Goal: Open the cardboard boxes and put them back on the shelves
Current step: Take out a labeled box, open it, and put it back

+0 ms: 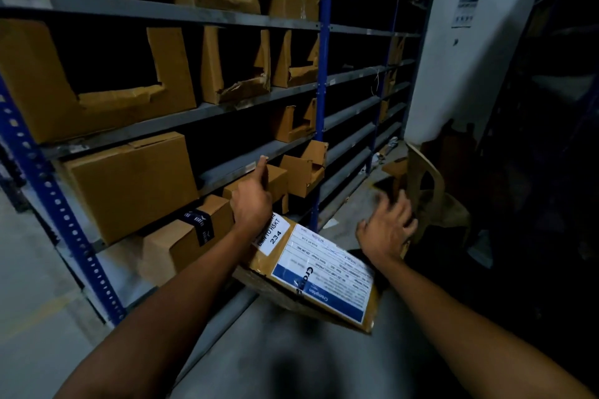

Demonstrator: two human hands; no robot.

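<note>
A sealed cardboard box (311, 278) with a white and blue label and a "234" sticker lies tilted in front of me, low beside the shelf rack (181, 118). My left hand (252, 204) is at the box's far left corner with the thumb sticking up; its fingers curl down over the edge, out of sight. My right hand (387, 227) hovers at the far right corner, fingers spread and blurred, holding nothing. The underside of the box is hidden.
Blue uprights (319, 81) carry grey shelves full of cut-open cardboard boxes (97, 84). Closed boxes (129, 185) and one with black tape (191, 236) sit on the lower levels. A plastic chair (431, 191) and a white pillar (470, 42) stand to the right.
</note>
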